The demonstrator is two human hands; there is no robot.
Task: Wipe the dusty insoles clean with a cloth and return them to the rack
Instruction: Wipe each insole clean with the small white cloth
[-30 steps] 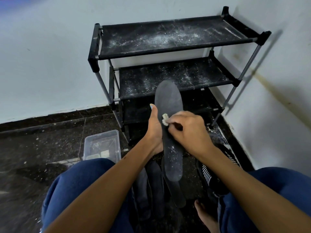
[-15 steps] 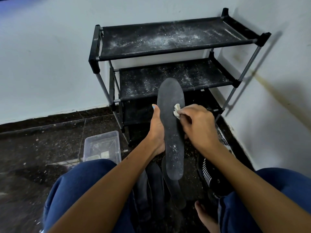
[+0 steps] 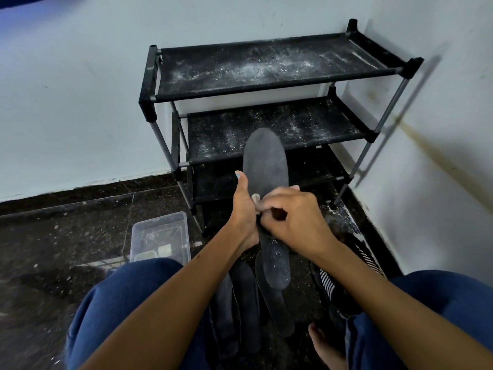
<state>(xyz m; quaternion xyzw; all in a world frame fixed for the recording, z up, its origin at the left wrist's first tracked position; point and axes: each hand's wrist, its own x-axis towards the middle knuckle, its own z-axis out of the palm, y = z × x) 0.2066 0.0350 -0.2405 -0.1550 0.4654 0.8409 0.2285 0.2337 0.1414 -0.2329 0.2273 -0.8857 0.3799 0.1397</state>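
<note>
Left hand (image 3: 244, 212) grips a dark insole (image 3: 266, 177) at its left edge, thumb up along the side, toe end upward. Right hand (image 3: 296, 214) pinches a small pale cloth (image 3: 255, 198) against the insole's middle. White specks on the insole's lower half. More insoles (image 3: 246, 303) lie on the dark floor (image 3: 66, 231) between blue-trousered knees. Black three-tier rack (image 3: 266, 68) in the corner, shelves dusted white. Clear plastic box (image 3: 160, 236) left of rack. Striped shoe (image 3: 328, 284) at right.

Rack (image 3: 269, 73) shelves lie bare and reachable; spare insoles (image 3: 245, 303) and tub (image 3: 160, 236) crowd the floor
</note>
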